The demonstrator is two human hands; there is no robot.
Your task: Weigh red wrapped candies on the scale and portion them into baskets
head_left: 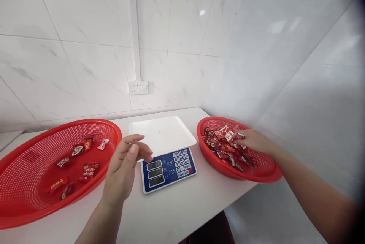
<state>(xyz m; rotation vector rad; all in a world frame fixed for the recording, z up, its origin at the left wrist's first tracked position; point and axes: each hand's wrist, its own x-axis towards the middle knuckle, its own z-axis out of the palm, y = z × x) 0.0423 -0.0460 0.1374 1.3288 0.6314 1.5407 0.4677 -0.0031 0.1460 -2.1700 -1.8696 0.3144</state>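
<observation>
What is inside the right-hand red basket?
The right red basket holds a pile of red-wrapped candies. The right hand rests on them, covering the candies beneath; its grip cannot be judged.

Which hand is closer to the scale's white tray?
Left. The left hand hovers open at the edge of the tray; the right hand is apart, in the right basket.

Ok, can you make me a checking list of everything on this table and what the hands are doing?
Surface: white tabletop.
Things: white-trayed blue-faced scale; right red plastic mesh basket heaped with red-wrapped candies; left red mesh basket with a few candies.
Clutter: nothing seen.
Hands: left hand open, empty, above the table; right hand on the candy heap, grip unclear.
Cables: nothing seen.
Surroundings: white tiled walls, wall socket.
</observation>
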